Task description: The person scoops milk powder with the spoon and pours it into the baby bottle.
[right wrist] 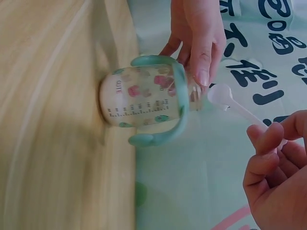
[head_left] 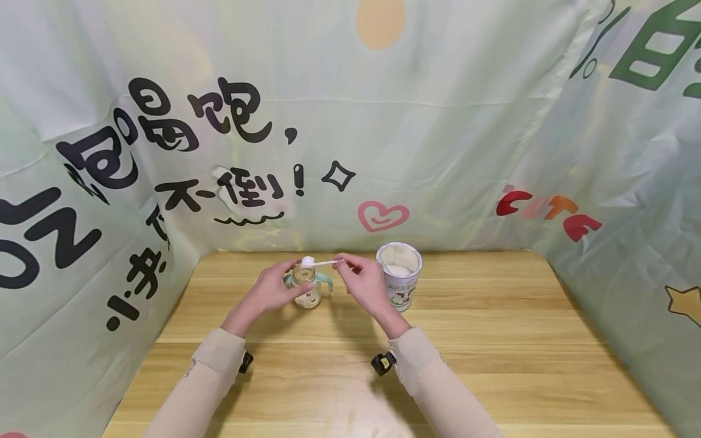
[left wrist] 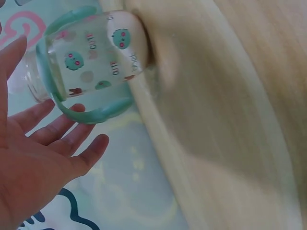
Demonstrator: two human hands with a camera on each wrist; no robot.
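A clear baby bottle (head_left: 306, 298) with a green two-handled collar stands upright on the table, pale contents at its bottom. My left hand (head_left: 276, 287) holds it near the neck between thumb and fingers; in the left wrist view, the other fingers (left wrist: 91, 148) spread beside a green handle (left wrist: 96, 115). My right hand (head_left: 364, 281) pinches the thin handle of a white measuring scoop (right wrist: 221, 96). In the head view, the scoop's bowl overlaps the bottle's open mouth. Right behind my right hand is an open tub (head_left: 402, 286) with white powder inside.
The wooden table (head_left: 493, 340) meets printed fabric (head_left: 460, 152) at its back and sides. Another thin handle leans inside the tub's rim. Small black devices (head_left: 383, 363) sit at both wrists.
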